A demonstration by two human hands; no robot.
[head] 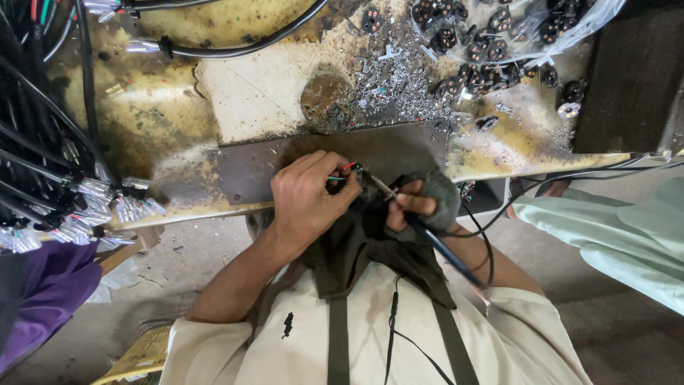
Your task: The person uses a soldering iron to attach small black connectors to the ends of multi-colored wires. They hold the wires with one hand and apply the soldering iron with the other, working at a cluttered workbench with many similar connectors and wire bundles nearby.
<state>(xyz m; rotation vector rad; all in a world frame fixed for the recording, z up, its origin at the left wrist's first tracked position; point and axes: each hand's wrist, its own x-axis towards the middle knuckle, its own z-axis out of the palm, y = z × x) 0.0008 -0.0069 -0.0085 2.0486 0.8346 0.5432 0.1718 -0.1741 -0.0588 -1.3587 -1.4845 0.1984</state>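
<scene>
1. Head view: my left hand (306, 203) pinches thin coloured wires (342, 171) at its fingertips.
2. My right hand (420, 203) grips the soldering iron (427, 235); its long axis slants near-right to far-left, tip touching those wires.

Look to the far right end of your bench and you'll find the one clear package — a see-through plastic bag (570, 28), crumpled and lying open toward you, with small round black plug parts (491, 43) inside it and spilling out over the stained top. Down at the lower left, near the floor, a yellow printed card or carton (142, 354) juts out at an angle — only a corner shows. No screens or signs show.
</scene>
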